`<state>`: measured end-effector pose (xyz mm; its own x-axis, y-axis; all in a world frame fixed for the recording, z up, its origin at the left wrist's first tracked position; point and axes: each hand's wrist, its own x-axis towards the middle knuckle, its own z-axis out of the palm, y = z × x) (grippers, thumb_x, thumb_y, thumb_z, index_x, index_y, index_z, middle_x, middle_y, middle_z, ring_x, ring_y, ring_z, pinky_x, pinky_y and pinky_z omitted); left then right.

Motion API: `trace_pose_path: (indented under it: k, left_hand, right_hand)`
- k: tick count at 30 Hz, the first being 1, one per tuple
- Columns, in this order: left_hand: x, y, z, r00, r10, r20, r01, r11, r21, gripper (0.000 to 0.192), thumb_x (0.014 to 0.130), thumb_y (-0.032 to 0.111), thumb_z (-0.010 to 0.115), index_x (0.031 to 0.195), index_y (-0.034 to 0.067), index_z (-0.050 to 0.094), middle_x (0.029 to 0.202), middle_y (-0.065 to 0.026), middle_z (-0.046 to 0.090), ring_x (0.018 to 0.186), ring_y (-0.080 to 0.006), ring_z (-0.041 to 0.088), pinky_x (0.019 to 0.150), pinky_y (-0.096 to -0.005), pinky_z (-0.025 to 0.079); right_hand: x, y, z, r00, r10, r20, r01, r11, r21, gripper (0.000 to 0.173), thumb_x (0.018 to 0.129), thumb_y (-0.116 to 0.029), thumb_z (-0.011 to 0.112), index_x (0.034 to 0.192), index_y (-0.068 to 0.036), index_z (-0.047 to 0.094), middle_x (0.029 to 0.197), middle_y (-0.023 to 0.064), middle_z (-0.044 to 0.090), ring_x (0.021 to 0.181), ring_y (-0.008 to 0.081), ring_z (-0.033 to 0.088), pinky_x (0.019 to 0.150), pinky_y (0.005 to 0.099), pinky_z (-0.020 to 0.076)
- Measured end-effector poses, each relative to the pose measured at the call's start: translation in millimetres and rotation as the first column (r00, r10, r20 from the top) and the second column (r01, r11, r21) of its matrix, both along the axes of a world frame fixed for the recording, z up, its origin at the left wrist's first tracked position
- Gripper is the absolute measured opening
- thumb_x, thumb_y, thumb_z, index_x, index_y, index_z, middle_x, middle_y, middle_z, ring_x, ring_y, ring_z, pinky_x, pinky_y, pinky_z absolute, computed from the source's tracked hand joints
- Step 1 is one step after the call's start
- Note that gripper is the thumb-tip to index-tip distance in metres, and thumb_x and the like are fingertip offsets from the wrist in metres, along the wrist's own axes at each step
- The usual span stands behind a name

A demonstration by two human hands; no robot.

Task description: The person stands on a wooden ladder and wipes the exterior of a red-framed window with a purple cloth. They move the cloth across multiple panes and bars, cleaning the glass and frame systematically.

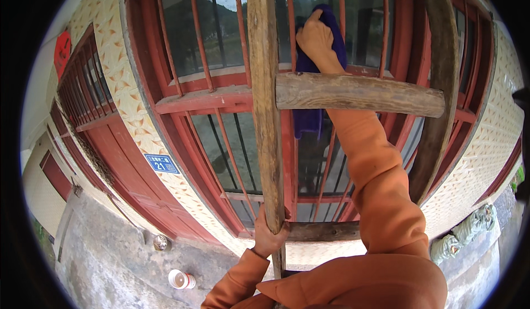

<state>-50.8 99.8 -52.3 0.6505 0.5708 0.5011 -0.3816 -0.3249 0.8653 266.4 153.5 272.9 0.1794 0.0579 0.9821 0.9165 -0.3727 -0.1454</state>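
Note:
My left hand [269,235] grips the left side rail [265,143] of a wooden ladder, low in the picture. Higher up, my right hand [318,38] presses a purple cloth [334,31] against an upper window pane [364,36], reaching between rusty red window bars [290,23]. One end of the cloth hangs down behind a thick wooden rung [356,94]. My right forearm, in an orange sleeve [368,156], passes behind that rung, which hides part of the wrist. The red wooden window frame [203,102] surrounds the panes.
A white bucket [179,279] stands on the concrete floor [124,263] far below, at left. Another small container [160,242] sits by the red door [136,172]. A blue plaque [161,163] with writing is on the tiled wall [128,102]. Filled sacks [466,230] lie at lower right.

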Motion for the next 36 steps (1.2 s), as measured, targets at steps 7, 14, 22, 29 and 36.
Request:
trace_pose_path:
  k: [7, 14, 22, 29, 36]
  left_hand:
    - [-1, 0, 1, 0.999, 0.029, -0.042, -0.027, 0.998, 0.060, 0.033, 0.072, 0.001, 0.060, 0.103, 0.001, 0.048, 0.084, -0.0102, 0.062, 0.078, -0.0199, 0.063, 0.074, -0.0324, 0.050]
    - [-1, 0, 2, 0.999, 0.037, -0.040, -0.034, 0.997, 0.071, 0.032, 0.072, 0.002, 0.061, 0.102, 0.002, 0.049, 0.084, -0.0096, 0.061, 0.077, -0.0193, 0.061, 0.073, -0.0319, 0.049]
    - [1, 2, -1, 0.999, 0.035, 0.016, -0.036, 0.997, 0.065, 0.031, 0.072, 0.003, 0.063, 0.101, 0.003, 0.050, 0.082, -0.0092, 0.061, 0.076, -0.0202, 0.061, 0.072, -0.0328, 0.049]
    - [-2, -3, 5, 0.998, 0.065, -0.006, -0.064, 0.995, 0.071, 0.034, 0.071, 0.002, 0.065, 0.102, 0.004, 0.051, 0.079, -0.0073, 0.062, 0.074, -0.0176, 0.063, 0.070, -0.0306, 0.050]
    - [-4, -6, 11, 0.999, -0.007, 0.039, 0.008, 0.999, -0.032, 0.029, 0.071, -0.002, 0.058, 0.100, 0.001, 0.052, 0.083, -0.0057, 0.060, 0.076, -0.0140, 0.057, 0.070, -0.0281, 0.047]
  right_hand:
    - [-7, -7, -11, 0.991, -0.034, -0.130, 0.014, 0.988, -0.155, 0.068, 0.077, -0.012, 0.062, 0.123, 0.025, 0.029, 0.079, 0.0312, 0.064, 0.073, 0.0427, 0.067, 0.064, 0.0459, 0.0547]
    - [-10, -9, -9, 0.981, 0.051, -0.185, -0.060, 0.997, -0.044, 0.053, 0.076, -0.010, 0.064, 0.114, 0.015, 0.037, 0.082, 0.0330, 0.063, 0.077, 0.0458, 0.065, 0.069, 0.0492, 0.0535]
    - [0, -2, 3, 0.991, 0.003, -0.131, 0.013, 0.992, 0.122, 0.036, 0.083, -0.013, 0.059, 0.103, 0.010, 0.041, 0.092, 0.0355, 0.060, 0.085, 0.0492, 0.063, 0.075, 0.0517, 0.0521]
    - [4, 1, 30, 0.934, 0.049, -0.353, 0.046, 0.965, 0.256, 0.048, 0.087, -0.023, 0.063, 0.111, 0.012, 0.040, 0.093, 0.0335, 0.063, 0.093, 0.0471, 0.063, 0.083, 0.0488, 0.0506]
    - [2, 4, 28, 0.918, 0.065, -0.390, 0.072, 0.942, 0.327, 0.049, 0.086, -0.024, 0.064, 0.112, 0.010, 0.041, 0.090, 0.0334, 0.063, 0.091, 0.0450, 0.064, 0.081, 0.0480, 0.0511]
